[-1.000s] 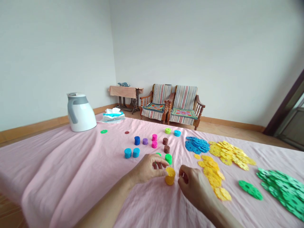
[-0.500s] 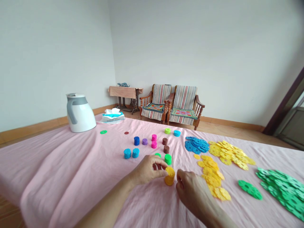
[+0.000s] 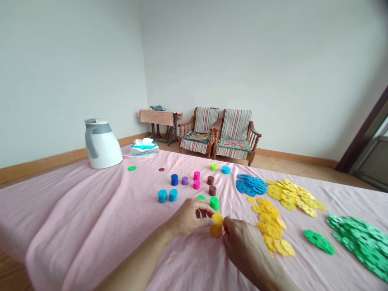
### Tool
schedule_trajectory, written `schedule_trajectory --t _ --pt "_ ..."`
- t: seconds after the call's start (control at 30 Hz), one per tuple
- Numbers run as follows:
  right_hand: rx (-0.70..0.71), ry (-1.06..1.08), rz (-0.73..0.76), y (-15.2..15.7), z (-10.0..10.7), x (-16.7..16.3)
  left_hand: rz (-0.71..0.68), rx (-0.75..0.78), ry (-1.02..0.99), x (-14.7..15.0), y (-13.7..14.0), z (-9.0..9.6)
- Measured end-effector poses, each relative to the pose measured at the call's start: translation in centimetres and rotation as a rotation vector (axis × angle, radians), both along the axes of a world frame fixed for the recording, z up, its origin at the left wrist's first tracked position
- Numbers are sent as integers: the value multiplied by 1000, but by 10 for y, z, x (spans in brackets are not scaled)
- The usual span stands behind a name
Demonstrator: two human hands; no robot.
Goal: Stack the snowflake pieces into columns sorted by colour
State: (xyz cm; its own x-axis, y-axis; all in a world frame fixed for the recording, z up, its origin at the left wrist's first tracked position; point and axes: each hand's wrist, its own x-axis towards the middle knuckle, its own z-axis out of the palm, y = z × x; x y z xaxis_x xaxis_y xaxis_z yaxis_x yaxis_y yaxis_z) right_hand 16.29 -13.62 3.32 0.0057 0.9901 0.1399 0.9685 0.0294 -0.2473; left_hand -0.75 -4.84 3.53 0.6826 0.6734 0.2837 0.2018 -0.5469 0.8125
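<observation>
A short stack of yellow snowflake discs [image 3: 216, 230] stands upright on the pink cloth in front of me. My left hand [image 3: 194, 216] pinches its upper part from the left, thumb and fingers at the top discs. Against the stack's right side is my right hand [image 3: 242, 238], its fingers curled closed. Whatever the right fingertips hold, if anything, is hidden. Just behind the stack stands a green disc stack [image 3: 214, 203], and a second green stack [image 3: 201, 198] is partly covered by my left hand. Loose yellow discs [image 3: 269, 224] lie right of my right hand.
Farther back are small stacks in light blue [image 3: 163, 196], dark blue [image 3: 174, 180], pink [image 3: 197, 184] and brown [image 3: 212, 190]. Piles of blue discs [image 3: 251, 185] and green discs [image 3: 360, 242] lie right. A white jug [image 3: 104, 149] and tissue box [image 3: 144, 150] stand left.
My right hand has moved slightly left, closing the small gap to the yellow stack. The top yellow discs shifted a little right; my left hand hardly moved.
</observation>
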Motion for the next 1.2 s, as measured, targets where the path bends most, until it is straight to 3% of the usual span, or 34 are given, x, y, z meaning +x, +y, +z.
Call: schedule_trajectory --t 0.27,0.5,0.77,1.2 --pt "62 -14 -57 5 3 16 72 -4 -24 -1 -2 6" --pt "184 -88 -240 23 4 65 150 15 -47 1 -2 6" --pt "48 -253 -281 32 -14 98 102 1 -67 2 -1 1" --pt "35 -136 -293 40 -22 114 25 -69 14 6 -5 -3"
